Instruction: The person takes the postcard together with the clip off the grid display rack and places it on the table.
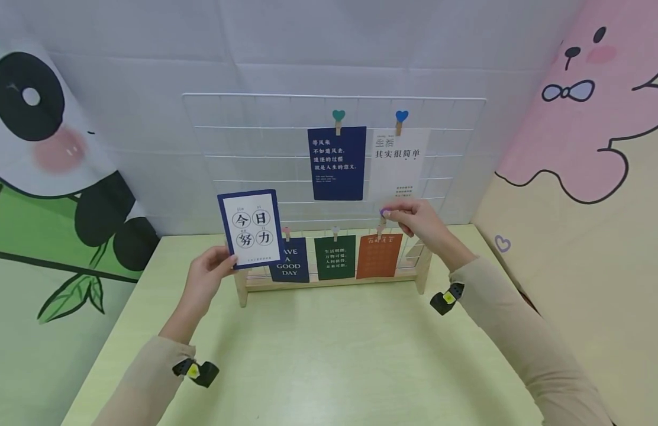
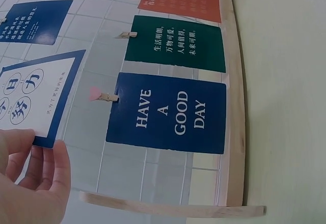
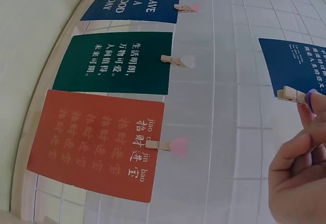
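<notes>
A pale green table carries a wooden-based wire grid rack.

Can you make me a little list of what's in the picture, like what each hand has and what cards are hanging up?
Left hand: holds a white card with a blue border
Right hand: pinches a small wooden clip in front of the wire grid
Top row: dark blue card, white card
Bottom row: HAVE A GOOD DAY card, green card, orange card
Stand: wooden base on a pale green table
</notes>
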Demonstrator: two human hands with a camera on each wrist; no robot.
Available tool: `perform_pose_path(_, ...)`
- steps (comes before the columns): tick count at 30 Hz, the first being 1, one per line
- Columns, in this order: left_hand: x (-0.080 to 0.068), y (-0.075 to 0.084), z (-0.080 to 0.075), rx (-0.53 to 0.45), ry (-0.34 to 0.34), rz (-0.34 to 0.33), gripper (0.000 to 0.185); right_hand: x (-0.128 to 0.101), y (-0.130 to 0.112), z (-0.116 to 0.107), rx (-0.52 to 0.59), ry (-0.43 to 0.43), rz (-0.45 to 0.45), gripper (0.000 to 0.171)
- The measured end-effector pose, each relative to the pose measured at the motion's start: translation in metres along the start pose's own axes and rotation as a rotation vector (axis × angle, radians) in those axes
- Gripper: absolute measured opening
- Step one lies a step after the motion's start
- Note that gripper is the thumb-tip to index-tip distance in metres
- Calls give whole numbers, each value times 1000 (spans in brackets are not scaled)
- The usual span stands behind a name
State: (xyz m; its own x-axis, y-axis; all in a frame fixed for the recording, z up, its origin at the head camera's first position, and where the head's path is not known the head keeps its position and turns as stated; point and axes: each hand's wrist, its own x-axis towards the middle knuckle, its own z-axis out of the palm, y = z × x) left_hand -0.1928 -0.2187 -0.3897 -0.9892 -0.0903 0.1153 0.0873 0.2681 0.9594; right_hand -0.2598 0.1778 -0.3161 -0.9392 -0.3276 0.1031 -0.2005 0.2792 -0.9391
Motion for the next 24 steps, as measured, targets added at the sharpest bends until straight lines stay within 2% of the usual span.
perform_pose_path(4,-2,-3,-1,0,1,-12,35,-3,4,-3,-22,-13,-5,32)
perform_pose_path(11,-5,-9,-4,-3,-3,-6,36,-8,12,-7,-24,-20,39,34)
perform_pose_path(24,-14,-20,-12,6,-3,-10,38,-19,28,-17,-12,8,115,36)
